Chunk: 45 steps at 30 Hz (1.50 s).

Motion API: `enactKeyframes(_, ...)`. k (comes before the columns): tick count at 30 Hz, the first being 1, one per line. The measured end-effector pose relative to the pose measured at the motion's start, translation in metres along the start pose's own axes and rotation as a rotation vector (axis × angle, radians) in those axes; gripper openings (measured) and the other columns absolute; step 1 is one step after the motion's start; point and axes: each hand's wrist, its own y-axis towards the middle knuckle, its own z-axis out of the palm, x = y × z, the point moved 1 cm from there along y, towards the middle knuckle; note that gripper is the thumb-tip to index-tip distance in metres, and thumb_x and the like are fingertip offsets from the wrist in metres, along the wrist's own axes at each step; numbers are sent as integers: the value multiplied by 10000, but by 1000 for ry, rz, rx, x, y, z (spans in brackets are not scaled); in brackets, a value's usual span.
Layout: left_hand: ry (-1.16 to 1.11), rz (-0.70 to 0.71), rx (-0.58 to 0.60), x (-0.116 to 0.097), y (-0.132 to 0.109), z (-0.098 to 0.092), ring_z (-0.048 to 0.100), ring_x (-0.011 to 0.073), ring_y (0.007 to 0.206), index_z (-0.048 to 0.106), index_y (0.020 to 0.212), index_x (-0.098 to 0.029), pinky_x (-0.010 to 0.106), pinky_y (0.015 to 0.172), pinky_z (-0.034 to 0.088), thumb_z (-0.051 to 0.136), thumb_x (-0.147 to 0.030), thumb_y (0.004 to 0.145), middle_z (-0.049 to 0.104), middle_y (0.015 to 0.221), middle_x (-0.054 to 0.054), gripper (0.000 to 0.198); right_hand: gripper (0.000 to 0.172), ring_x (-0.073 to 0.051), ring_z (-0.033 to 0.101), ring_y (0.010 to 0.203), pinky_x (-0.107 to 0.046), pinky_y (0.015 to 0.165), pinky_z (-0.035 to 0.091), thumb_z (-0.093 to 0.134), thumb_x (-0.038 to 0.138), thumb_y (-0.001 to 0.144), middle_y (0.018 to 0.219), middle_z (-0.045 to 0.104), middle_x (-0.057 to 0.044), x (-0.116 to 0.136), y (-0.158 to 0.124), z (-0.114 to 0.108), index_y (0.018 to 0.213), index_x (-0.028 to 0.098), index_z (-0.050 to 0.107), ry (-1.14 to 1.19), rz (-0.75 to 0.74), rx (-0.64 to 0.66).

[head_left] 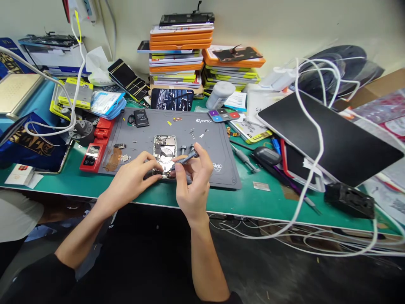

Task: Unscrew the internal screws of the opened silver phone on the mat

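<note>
Silver-rimmed rectangular phone opened, not yet closed; right hand pinches grey pen-shaped tool; left hand at phone's seven o'clock, grip unclear.

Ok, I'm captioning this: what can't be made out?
In the head view:
Tip of the tool in the right hand: too small to make out against the open phone.
Dark piece at the left hand: partly hidden by its fingers.
Pale bits on the mat: too small to identify.
Person at left: cut off by the edge.

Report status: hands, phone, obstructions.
Right hand holding slim tool at opened phone. Left hand by phone's lower end, grip unclear. Loose parts on gray mat.
</note>
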Motion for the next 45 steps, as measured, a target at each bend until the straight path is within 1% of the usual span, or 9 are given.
enactKeyframes(6, -82, 11, -11, -1, 0, 3, 699, 172, 871, 712, 1100, -248, 312, 781, 530, 642, -270, 1086, 717, 1088, 18, 74, 613, -235, 803, 1001, -450, 812, 742, 590, 248, 1077, 1160, 769, -78, 0, -1, 0, 1636, 362, 364, 9, -1, -6)
enactKeyframes(12, -196, -5, -36, -4, 1, 6, 707, 172, 927, 698, 1043, -227, 301, 812, 531, 665, -196, 1065, 733, 1083, 11, 50, 636, -246, 810, 1012, -462, 816, 739, 628, 241, 1056, 1154, 767, -90, -4, -4, -1, 1633, 339, 379, 6, 12, -11)
enactKeyframes(16, -206, -87, -175, 4, -7, -15, 677, 167, 879, 725, 1039, -235, 294, 755, 516, 681, -265, 1068, 749, 1064, 13, 62, 644, -236, 794, 937, -431, 736, 733, 642, 236, 1045, 1118, 768, -83, -3, -4, -2, 1630, 331, 390, 12, -9, -8)
enactKeyframes(19, -51, -225, -313, 19, -18, -41, 656, 169, 815, 738, 1043, -228, 316, 767, 517, 684, -293, 1062, 751, 1018, 23, 86, 641, -231, 785, 909, -417, 709, 730, 643, 238, 1043, 1094, 760, -71, -2, -4, -2, 1626, 342, 395, 15, -14, -4)
enactKeyframes(23, 234, -347, -308, 39, -27, -59, 684, 259, 1014, 725, 977, -223, 403, 903, 525, 665, -239, 1043, 774, 1070, 51, 90, 635, -227, 783, 873, -420, 686, 727, 637, 241, 1047, 1078, 757, -68, -1, -4, -2, 1624, 343, 394, 0, -21, -9)
enactKeyframes(28, 232, -346, -253, 48, -28, -54, 684, 275, 1078, 745, 958, -232, 449, 1007, 508, 650, -238, 1056, 784, 1103, 39, 138, 633, -225, 791, 875, -412, 685, 728, 638, 235, 1045, 1087, 757, -71, -2, -4, -2, 1621, 336, 393, -1, -14, -9)
enactKeyframes(36, 151, -284, -484, 42, -36, -56, 703, 198, 993, 749, 1085, -207, 333, 901, 522, 582, -243, 1106, 766, 1131, 46, 172, 612, -198, 732, 783, -343, 593, 675, 626, 252, 1043, 1014, 734, -50, 1, -2, -2, 1608, 362, 416, 9, 7, -107)
enactKeyframes(41, 131, -164, -538, 29, -36, -33, 642, 163, 794, 751, 1121, -216, 313, 824, 519, 600, -298, 1119, 790, 1044, 28, 172, 596, -165, 591, 599, -274, 428, 516, 565, 307, 1068, 902, 620, -30, 2, 6, -5, 1631, 384, 388, 20, 43, -370)
enactKeyframes(45, 137, -4, -527, 23, -24, -8, 662, 168, 816, 745, 1144, -213, 309, 812, 518, 590, -291, 1129, 804, 1030, 29, 174, 573, -131, 485, 503, -299, 439, 495, 540, 349, 1080, 915, 628, -18, -1, 12, -14, 1625, 393, 370, -8, 130, -359)
